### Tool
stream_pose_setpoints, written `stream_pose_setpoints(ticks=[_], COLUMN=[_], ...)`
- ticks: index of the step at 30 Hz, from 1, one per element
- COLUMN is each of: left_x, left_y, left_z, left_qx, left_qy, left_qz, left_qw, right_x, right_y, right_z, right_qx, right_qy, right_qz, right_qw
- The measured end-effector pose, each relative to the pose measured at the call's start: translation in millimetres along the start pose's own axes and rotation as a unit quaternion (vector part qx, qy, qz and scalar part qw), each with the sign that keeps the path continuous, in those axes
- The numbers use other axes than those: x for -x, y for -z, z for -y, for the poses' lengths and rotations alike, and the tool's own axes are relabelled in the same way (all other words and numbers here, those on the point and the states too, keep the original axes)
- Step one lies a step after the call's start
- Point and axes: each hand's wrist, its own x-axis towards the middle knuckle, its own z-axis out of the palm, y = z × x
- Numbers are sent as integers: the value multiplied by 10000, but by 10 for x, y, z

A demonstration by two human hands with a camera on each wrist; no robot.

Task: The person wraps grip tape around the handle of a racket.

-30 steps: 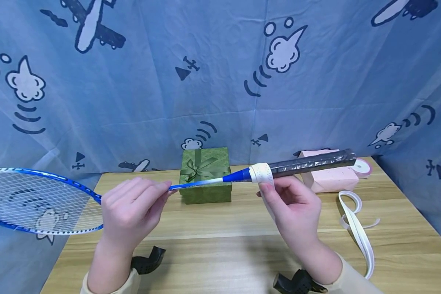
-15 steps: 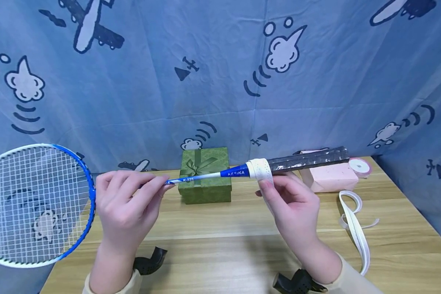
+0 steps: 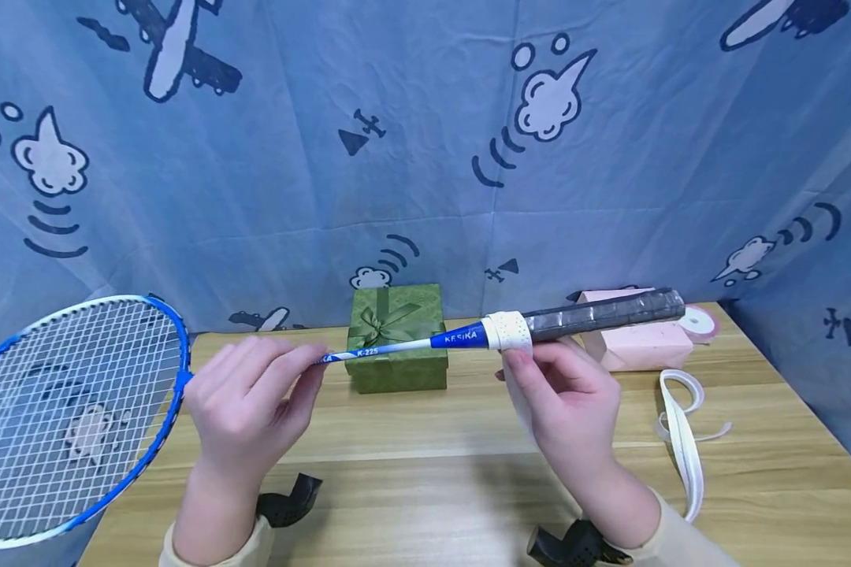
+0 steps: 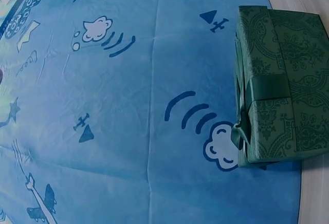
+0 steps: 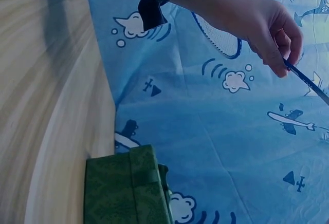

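Note:
A blue and white badminton racket [image 3: 461,337] is held level across the head view, its strung head at the left. My left hand [image 3: 248,394] pinches the thin shaft between thumb and fingers; the right wrist view also shows this left hand [image 5: 267,34] on the shaft. White perforated grip tape [image 3: 505,331] wraps the upper end of the dark handle [image 3: 603,313]. With thumb and fingers my right hand [image 3: 574,394] pinches the tape's hanging part just below the wrap. The rest of the handle shows its bare dark surface. Neither hand appears in the left wrist view.
A green gift box [image 3: 400,370] with a bow stands at the back of the wooden table [image 3: 425,488]. Behind the handle sit a pink box [image 3: 638,346] and a white-and-pink roll [image 3: 700,323]. A white strip [image 3: 684,449] curls at the right. Blue patterned cloth [image 3: 425,157] hangs behind.
The racket has turned about its shaft: its strung face shows broader and the lettering has come into view. The white strip on the table has shifted slightly left at its near end.

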Motion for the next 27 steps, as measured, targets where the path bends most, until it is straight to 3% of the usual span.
stream_pose_setpoints(ticks=[10, 19, 27], left_x=[1, 22, 38], left_y=[18, 18, 37], left_z=[-3, 15, 17], left_qx=[141, 171, 167], left_qy=[-110, -196, -166], left_qz=[31, 14, 151], left_qw=[9998, 9997, 9996], right_x=[12, 25, 45], right_y=[-3, 0, -11], right_z=[39, 27, 1], right_qx=[144, -74, -193], right_qy=[-213, -304, -131], right_qz=[28, 100, 87], right_qw=[9997, 9995, 9997])
